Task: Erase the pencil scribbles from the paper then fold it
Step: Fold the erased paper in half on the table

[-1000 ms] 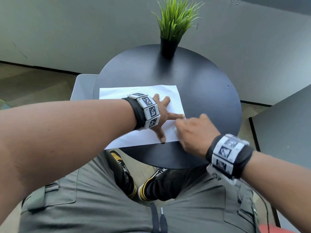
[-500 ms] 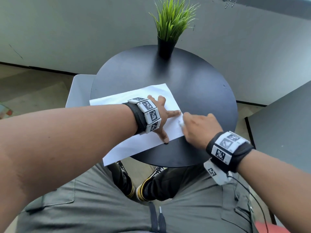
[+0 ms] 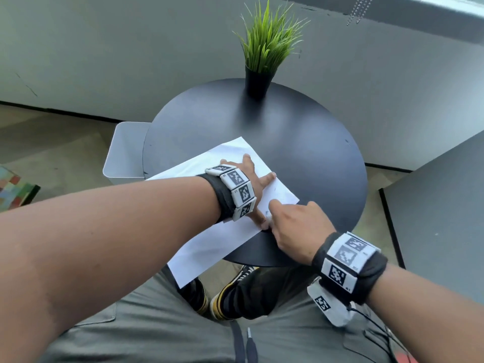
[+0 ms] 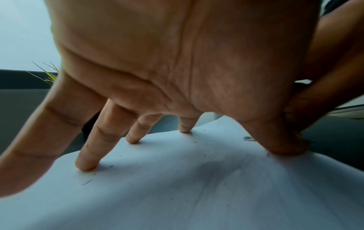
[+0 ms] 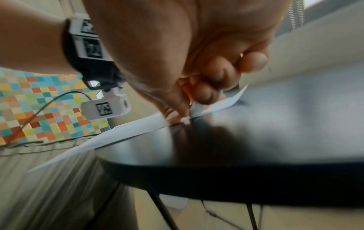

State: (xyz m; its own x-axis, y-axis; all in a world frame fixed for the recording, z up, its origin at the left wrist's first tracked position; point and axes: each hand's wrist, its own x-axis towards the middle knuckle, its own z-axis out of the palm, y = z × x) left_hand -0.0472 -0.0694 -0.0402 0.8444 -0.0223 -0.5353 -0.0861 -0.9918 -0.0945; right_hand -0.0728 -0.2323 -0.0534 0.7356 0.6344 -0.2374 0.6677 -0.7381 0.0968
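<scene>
A white sheet of paper (image 3: 222, 242) lies askew on the round black table (image 3: 301, 153), its near corner hanging over the table's front edge. My left hand (image 3: 258, 186) is spread flat on the sheet, fingertips (image 4: 84, 166) pressing it down. Faint pencil marks (image 3: 267, 213) show beside the left thumb. My right hand (image 3: 296, 226) is curled, pinching a small white eraser (image 3: 269, 218) against the paper right at that thumb. In the right wrist view the eraser (image 5: 196, 107) sits at the sheet's edge (image 5: 128, 129). Dark specks dot the paper (image 4: 177, 186).
A potted grass plant (image 3: 258, 82) stands at the table's far edge. A white bin (image 3: 123, 153) sits on the floor to the left, a dark tabletop (image 3: 445, 218) to the right, a colourful mat (image 3: 13, 189) far left. My knees are under the near rim.
The paper has turned under my left hand, so its near corner now hangs further over the table's front edge. My right hand has shifted left, up against the left thumb.
</scene>
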